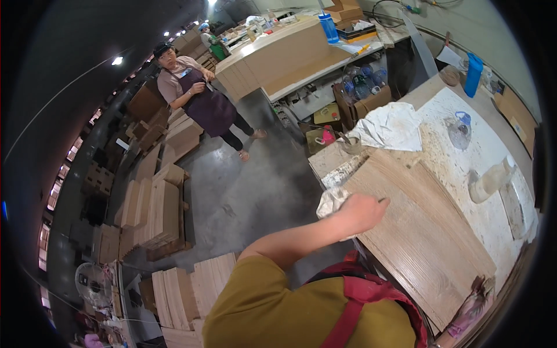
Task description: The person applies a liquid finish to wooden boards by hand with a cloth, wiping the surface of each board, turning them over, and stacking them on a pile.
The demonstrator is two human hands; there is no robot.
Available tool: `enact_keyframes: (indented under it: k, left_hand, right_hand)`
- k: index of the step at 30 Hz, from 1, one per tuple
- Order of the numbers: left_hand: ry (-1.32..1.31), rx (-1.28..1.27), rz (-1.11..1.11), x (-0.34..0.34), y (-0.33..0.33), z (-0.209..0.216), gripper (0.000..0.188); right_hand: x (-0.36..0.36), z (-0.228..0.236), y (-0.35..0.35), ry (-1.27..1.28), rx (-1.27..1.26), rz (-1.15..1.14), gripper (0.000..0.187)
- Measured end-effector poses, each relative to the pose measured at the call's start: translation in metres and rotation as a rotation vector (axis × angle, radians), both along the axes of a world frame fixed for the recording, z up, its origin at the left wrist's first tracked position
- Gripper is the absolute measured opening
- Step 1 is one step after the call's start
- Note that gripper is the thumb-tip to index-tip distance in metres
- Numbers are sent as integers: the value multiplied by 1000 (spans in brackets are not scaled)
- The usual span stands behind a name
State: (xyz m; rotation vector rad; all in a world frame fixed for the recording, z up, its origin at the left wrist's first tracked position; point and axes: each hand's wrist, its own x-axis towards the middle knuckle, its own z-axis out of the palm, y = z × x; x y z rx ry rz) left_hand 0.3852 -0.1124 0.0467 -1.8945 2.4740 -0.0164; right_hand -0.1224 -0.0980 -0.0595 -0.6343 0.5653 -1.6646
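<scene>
My left hand [362,214], bare, reaches across to the left edge of a wood-grain board [418,238]. Its fingers are closed around a crumpled white cloth [332,202], which hangs past that edge. The board lies slantwise on the worktable [499,110], with another board [438,185] partly showing under it. At the board's near right corner is my right hand [471,307], in a pinkish-purple glove with dark stains. Its fingers are too unclear to tell whether they grip the edge.
A white rag [391,127], a small pot [350,144], a clear plastic container [460,133], a whitish bottle [493,181] and a blue bottle [473,75] stand or lie beyond the board. A person in a purple apron [206,110] stands across the floor, near stacked boards [156,211].
</scene>
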Motion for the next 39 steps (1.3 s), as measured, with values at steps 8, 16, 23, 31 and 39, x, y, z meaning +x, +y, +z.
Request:
enact_keyframes:
  k: [8, 16, 23, 31, 39]
  left_hand:
    - [452, -187, 310, 28, 5, 49, 49]
    - [401, -251, 0, -27, -67, 8, 21]
    - [396, -425, -677, -209, -82, -47, 11]
    - [794, 346, -1134, -316, 58, -13, 19]
    - [1083, 796, -21, -96, 43, 36, 22]
  right_hand:
    - [26, 30, 30, 22, 93, -181, 33]
    - [-5, 47, 99, 117, 46, -396, 33]
    - [-2, 35, 140, 109, 43, -439, 38]
    - [-27, 48, 124, 120, 66, -506, 40]
    - [-56, 18, 98, -133, -104, -112, 37]
